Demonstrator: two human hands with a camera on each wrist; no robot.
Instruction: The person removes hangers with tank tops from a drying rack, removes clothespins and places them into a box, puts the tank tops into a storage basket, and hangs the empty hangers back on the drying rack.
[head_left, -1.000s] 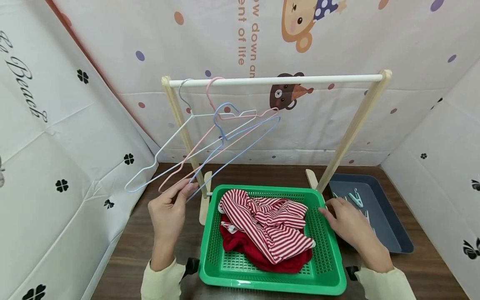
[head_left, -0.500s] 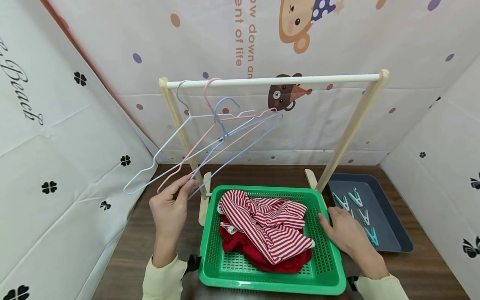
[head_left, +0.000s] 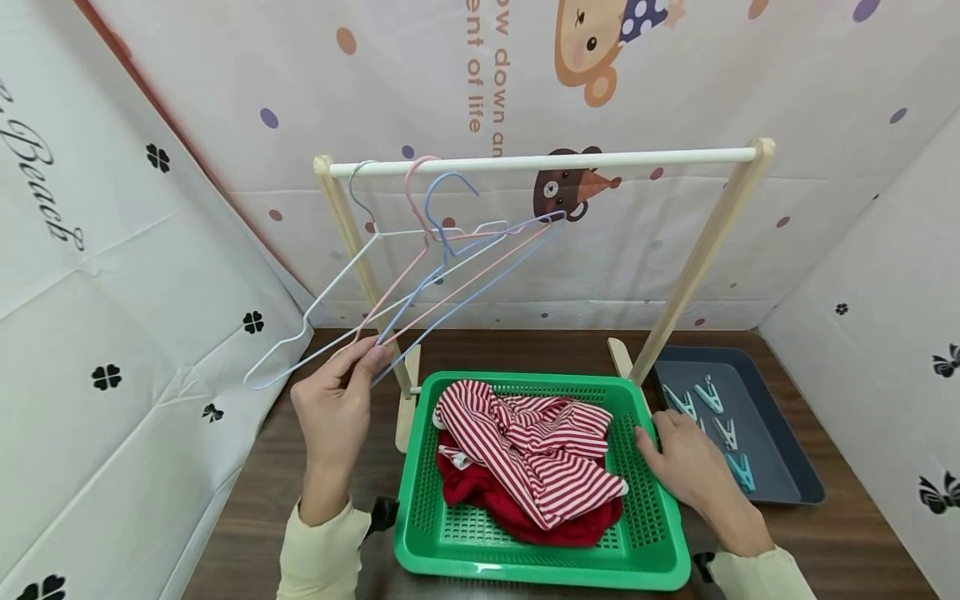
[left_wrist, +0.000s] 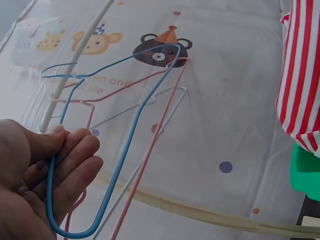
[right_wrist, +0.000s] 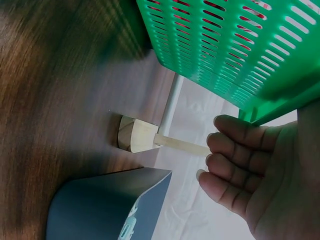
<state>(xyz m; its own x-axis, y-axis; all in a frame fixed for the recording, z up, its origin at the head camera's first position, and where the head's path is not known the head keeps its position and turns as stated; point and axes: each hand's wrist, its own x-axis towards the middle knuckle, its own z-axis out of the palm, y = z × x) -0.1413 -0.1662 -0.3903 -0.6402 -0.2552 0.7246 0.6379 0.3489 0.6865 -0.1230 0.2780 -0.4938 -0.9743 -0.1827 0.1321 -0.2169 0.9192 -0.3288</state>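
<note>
My left hand [head_left: 333, 408] pinches the lower corner of a blue wire hanger [left_wrist: 118, 170] between thumb and fingers. The hanger tilts up and away, its hook just below and in front of the white rod [head_left: 585, 161] in the head view. Behind it, a pink hanger [head_left: 409, 182] and a white hanger [head_left: 341, 276] hang from the rod's left part. My right hand [head_left: 690, 462] rests on the right rim of a green basket [head_left: 540, 577], its fingers loosely bent outside. A red-and-white striped garment [head_left: 525, 450] lies over dark red cloth [head_left: 498, 506] in the basket.
Wooden posts [head_left: 701, 262] support the rod on the brown table [head_left: 247, 517]. A grey tray [head_left: 783, 433] with several clothespins [head_left: 741, 472] sits right of the basket. Printed white sheets [head_left: 135, 292] enclose the back and sides.
My left hand has lifted slightly, and the blue hanger's hook has risen toward the rod. My right hand has shifted back a little along the rim, exposing more clothespins.
</note>
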